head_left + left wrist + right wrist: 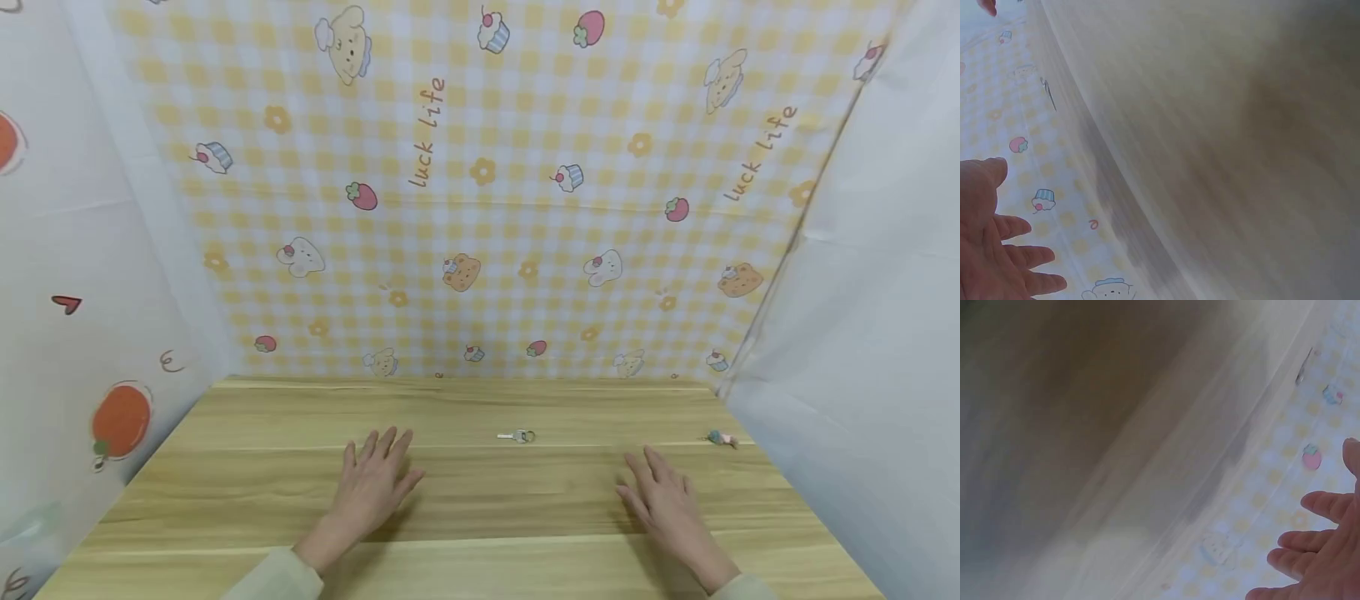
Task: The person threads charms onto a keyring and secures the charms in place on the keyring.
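A small silver key [516, 436] with a ring at its right end lies flat on the wooden table, between the two hands and farther back. My left hand [367, 487] is over the table to the left of the key, fingers spread and holding nothing. On the other side my right hand [663, 504] has its fingers extended and holds nothing. Past the right hand, near the table's right edge, lies a small teal and pink trinket [722, 438]; its exact kind is too small to tell. Both wrist views catch the key [1047, 92] [1302, 367] from low down, apart from the fingers.
The light wooden table [480, 500] ends at a yellow checked cloth [480, 225] hanging behind it. White cloth walls stand at the left [67, 225] and the right [870, 317].
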`<action>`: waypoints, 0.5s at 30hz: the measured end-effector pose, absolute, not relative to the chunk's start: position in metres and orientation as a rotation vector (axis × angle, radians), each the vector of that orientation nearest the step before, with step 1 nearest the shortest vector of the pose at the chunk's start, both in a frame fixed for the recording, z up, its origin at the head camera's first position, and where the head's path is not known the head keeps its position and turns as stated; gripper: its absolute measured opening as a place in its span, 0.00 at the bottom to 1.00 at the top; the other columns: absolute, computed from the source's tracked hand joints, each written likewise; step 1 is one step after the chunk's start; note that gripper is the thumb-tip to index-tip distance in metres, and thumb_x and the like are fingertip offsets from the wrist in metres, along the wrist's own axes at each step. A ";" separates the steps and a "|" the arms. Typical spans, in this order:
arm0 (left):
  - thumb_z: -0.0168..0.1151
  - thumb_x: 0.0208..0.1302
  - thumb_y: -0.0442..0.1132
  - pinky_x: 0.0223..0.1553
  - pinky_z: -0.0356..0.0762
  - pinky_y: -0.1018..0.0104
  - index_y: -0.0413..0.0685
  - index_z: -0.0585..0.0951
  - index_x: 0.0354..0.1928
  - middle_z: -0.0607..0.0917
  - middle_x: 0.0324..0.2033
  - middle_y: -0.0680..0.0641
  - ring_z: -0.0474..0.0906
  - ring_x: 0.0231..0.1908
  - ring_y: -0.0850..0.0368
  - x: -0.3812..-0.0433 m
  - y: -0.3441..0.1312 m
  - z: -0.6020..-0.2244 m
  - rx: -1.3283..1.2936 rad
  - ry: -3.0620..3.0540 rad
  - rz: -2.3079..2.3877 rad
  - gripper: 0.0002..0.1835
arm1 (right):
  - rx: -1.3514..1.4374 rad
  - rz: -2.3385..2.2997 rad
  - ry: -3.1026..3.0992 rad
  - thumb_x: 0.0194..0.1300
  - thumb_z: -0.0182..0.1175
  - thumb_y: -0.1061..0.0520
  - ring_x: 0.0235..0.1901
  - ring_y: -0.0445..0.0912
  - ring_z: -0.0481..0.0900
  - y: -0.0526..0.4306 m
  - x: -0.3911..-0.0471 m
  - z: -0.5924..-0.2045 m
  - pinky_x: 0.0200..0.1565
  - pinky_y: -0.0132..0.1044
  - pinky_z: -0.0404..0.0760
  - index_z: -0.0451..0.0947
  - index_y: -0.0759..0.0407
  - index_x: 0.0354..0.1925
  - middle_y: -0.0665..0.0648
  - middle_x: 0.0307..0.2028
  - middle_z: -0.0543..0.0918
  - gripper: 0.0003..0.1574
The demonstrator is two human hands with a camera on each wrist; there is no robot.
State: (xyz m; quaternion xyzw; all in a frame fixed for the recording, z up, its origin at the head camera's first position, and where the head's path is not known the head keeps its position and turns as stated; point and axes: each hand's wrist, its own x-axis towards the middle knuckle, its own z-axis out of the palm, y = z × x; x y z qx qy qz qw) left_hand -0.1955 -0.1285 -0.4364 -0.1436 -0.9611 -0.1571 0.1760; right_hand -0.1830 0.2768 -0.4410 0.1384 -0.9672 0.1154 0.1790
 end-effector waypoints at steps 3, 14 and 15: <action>0.62 0.64 0.50 0.59 0.61 0.24 0.41 0.74 0.62 0.76 0.60 0.30 0.71 0.60 0.26 -0.199 -0.125 -0.438 -0.416 -2.711 -0.459 0.29 | 0.352 0.348 -2.743 0.66 0.62 0.54 0.56 0.75 0.72 0.291 -0.184 -0.441 0.49 0.78 0.66 0.72 0.70 0.59 0.80 0.58 0.72 0.28; 0.65 0.62 0.45 0.57 0.65 0.27 0.41 0.78 0.55 0.83 0.52 0.35 0.78 0.53 0.35 -0.215 -0.109 -0.446 -0.406 -2.708 -0.610 0.23 | 0.265 0.313 -2.633 0.50 0.71 0.66 0.24 0.55 0.80 0.370 -0.206 -0.435 0.23 0.43 0.76 0.81 0.72 0.40 0.74 0.36 0.84 0.17; 0.65 0.62 0.45 0.57 0.65 0.27 0.41 0.79 0.55 0.83 0.52 0.35 0.78 0.53 0.35 -0.217 -0.107 -0.446 -0.399 -2.721 -0.630 0.22 | 0.256 0.310 -2.630 0.50 0.71 0.66 0.24 0.55 0.80 0.376 -0.207 -0.434 0.22 0.42 0.75 0.81 0.72 0.39 0.74 0.35 0.84 0.17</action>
